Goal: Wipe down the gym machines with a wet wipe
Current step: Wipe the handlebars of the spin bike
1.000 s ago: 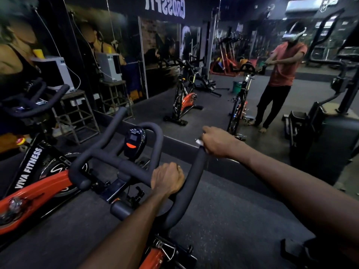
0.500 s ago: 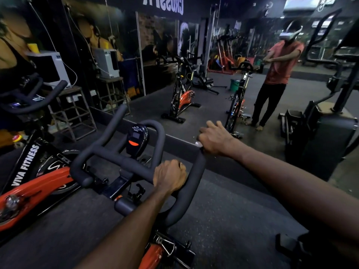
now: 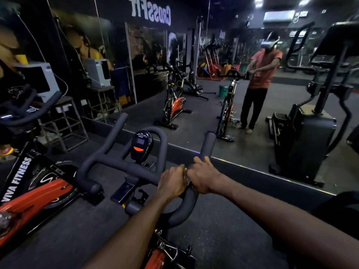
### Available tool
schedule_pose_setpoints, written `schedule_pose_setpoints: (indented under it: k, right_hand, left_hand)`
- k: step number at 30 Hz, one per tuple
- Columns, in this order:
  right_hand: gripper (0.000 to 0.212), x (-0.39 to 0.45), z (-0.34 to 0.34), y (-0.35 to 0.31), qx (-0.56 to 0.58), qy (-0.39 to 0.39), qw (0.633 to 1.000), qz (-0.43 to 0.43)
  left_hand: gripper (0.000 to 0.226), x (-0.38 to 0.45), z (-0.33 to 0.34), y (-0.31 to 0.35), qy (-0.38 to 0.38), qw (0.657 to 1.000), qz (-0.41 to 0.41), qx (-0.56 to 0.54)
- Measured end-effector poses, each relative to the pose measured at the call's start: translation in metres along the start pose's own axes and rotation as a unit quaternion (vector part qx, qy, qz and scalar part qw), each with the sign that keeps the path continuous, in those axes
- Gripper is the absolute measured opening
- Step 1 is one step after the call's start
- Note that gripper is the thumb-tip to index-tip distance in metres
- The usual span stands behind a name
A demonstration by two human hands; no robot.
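Both hands wrap the same curved handlebar (image 3: 186, 206) of the spin bike, knuckles touching: the left hand (image 3: 172, 184) curls round the bar to steady it, the right hand (image 3: 204, 176) curls round it just above. The wet wipe is mostly hidden; a pale sliver between the knuckles may be it, bunched under the right palm. Squeezed that tight it could slip out, leaving the horn tip (image 3: 209, 140) and the console (image 3: 140, 145) unwiped.

handlebar (image 3: 120, 166): black | bike frame (image 3: 37, 197): orange | console (image 3: 140, 145): black, orange button
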State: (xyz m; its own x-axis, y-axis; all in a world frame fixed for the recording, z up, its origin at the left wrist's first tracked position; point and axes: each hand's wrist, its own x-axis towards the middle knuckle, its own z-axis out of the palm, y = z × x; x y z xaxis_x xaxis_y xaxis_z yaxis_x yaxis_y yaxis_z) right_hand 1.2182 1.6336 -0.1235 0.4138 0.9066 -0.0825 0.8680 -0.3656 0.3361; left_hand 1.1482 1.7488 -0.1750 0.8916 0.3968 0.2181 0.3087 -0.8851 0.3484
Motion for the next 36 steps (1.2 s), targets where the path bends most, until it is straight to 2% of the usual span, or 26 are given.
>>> schedule_pose_setpoints:
  k: [3, 6, 9, 10, 12, 14, 17, 20, 22, 23, 25, 27, 29, 31, 33, 35, 36]
  right_hand:
    - [0.026, 0.002, -0.006, 0.003, 0.006, 0.025, 0.998, 0.052]
    - [0.036, 0.003, -0.003, -0.020, 0.030, -0.022, 0.999, 0.039]
    - [0.042, 0.010, -0.007, -0.024, 0.176, -0.083, 0.978, 0.076]
    - [0.041, 0.015, -0.010, -0.018, 0.241, -0.078, 0.962, 0.101]
    - [0.035, 0.023, -0.013, -0.012, 0.350, -0.021, 0.927, 0.133]
    - [0.023, 0.028, -0.009, -0.021, 0.389, 0.016, 0.911, 0.138]
    - [0.027, 0.027, -0.005, -0.044, 0.329, -0.014, 0.938, 0.110]
    - [0.036, 0.024, -0.021, -0.042, 0.206, -0.110, 0.968, 0.092]
    - [0.020, 0.030, -0.029, -0.036, 0.189, -0.139, 0.967, 0.099]
    - [0.012, 0.034, -0.031, -0.033, 0.196, -0.125, 0.966, 0.113]
    - [0.026, 0.044, -0.030, -0.041, 0.207, -0.063, 0.970, 0.113]
    - [0.019, 0.048, -0.027, -0.056, 0.217, -0.009, 0.971, 0.100]
    - [0.023, 0.047, -0.019, -0.063, 0.202, 0.002, 0.975, 0.090]
    - [0.020, 0.039, -0.016, -0.057, 0.179, -0.049, 0.979, 0.082]
    - [0.003, 0.031, -0.019, -0.045, 0.155, -0.106, 0.979, 0.079]
    - [0.012, 0.027, -0.026, -0.038, 0.118, -0.154, 0.977, 0.084]
    - [0.012, 0.025, -0.031, -0.038, 0.110, -0.149, 0.979, 0.087]
  left_hand:
    - [0.018, -0.010, -0.005, -0.013, -0.002, 0.996, 0.087, 0.000]
    - [0.021, -0.020, -0.007, -0.035, 0.029, 0.993, 0.112, 0.034]
    - [0.037, -0.031, -0.018, -0.047, 0.075, 0.991, 0.097, 0.052]
    - [0.038, -0.034, -0.021, -0.050, 0.084, 0.992, 0.079, 0.054]
    - [0.036, -0.040, -0.028, -0.057, 0.095, 0.993, 0.039, 0.052]
    - [0.033, -0.044, -0.029, -0.065, 0.094, 0.995, -0.004, 0.032]
    - [0.024, -0.050, -0.027, -0.070, 0.089, 0.994, -0.046, -0.031]
    - [0.017, -0.052, -0.028, -0.067, 0.082, 0.990, -0.076, -0.086]
    - [0.017, -0.054, -0.028, -0.067, 0.074, 0.990, -0.078, -0.094]
    - [0.016, -0.054, -0.028, -0.065, 0.074, 0.990, -0.075, -0.093]
    - [0.015, -0.054, -0.028, -0.066, 0.073, 0.990, -0.075, -0.093]
    - [0.019, -0.055, -0.028, -0.067, 0.072, 0.989, -0.085, -0.095]
    - [0.021, -0.056, -0.028, -0.067, 0.074, 0.989, -0.088, -0.096]
    - [0.019, -0.056, -0.028, -0.068, 0.084, 0.987, -0.091, -0.098]
    - [0.017, -0.055, -0.028, -0.068, 0.088, 0.987, -0.093, -0.099]
    - [0.017, -0.056, -0.028, -0.067, 0.086, 0.987, -0.095, -0.101]
    - [0.017, -0.057, -0.028, -0.067, 0.089, 0.986, -0.096, -0.102]
